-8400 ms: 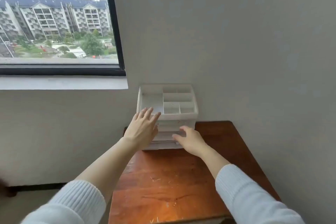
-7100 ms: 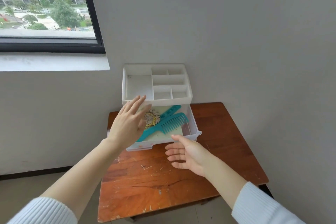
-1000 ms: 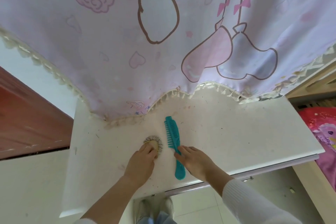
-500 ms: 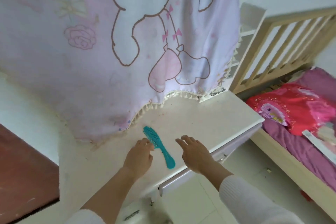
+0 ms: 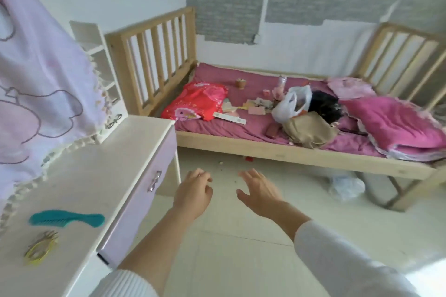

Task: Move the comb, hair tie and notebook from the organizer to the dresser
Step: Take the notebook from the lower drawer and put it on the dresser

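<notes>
The teal comb lies flat on the white dresser at the lower left. Just below it rests the yellow hair tie. Both hands hover over the floor to the right of the dresser, away from these items. My left hand is empty with fingers loosely curled. My right hand is empty with fingers spread. The notebook and the organizer are out of view.
A pink printed cloth hangs over the dresser's back. A wooden bed with a magenta sheet, a red pillow, bags and clutter stands ahead. Pale tiled floor lies between bed and dresser.
Both hands have left the comb and hair tie on the dresser and pulled away. The view has swung right, from the dresser top toward the bed.
</notes>
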